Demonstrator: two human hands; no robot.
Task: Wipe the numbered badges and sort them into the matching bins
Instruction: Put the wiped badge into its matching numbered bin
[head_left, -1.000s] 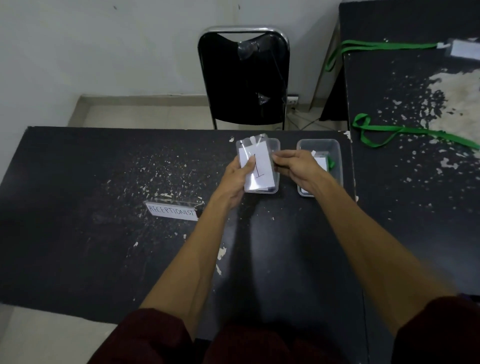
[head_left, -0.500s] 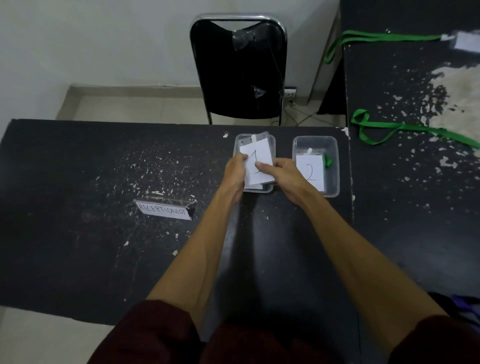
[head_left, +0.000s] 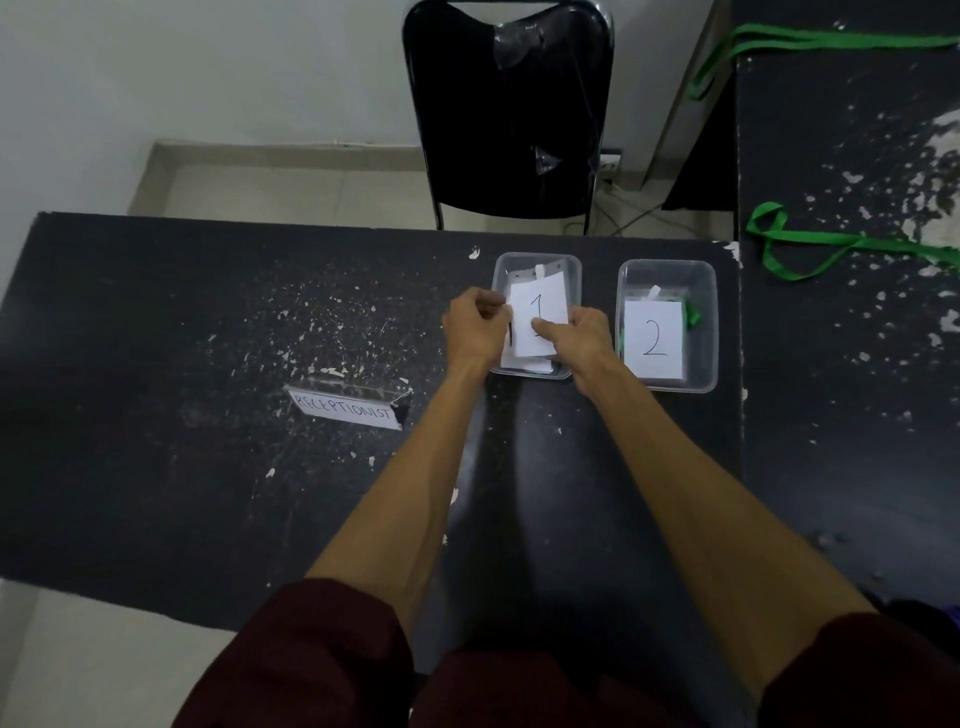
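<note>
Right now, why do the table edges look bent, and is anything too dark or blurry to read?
Head view: the wide-angle lens bows the table edges; head view again, light is dim, with a soft shadow down its middle; the badge marked 1 and the card marked 2 read sharply; the RECEPTIONIST sign is legible but softer.

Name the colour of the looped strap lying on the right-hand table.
The strap is green, shown best in the head view.

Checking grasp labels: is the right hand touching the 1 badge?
Touching. Head view: the right hand pinches the 1 badge, a fingertip lying on its white face.
</note>
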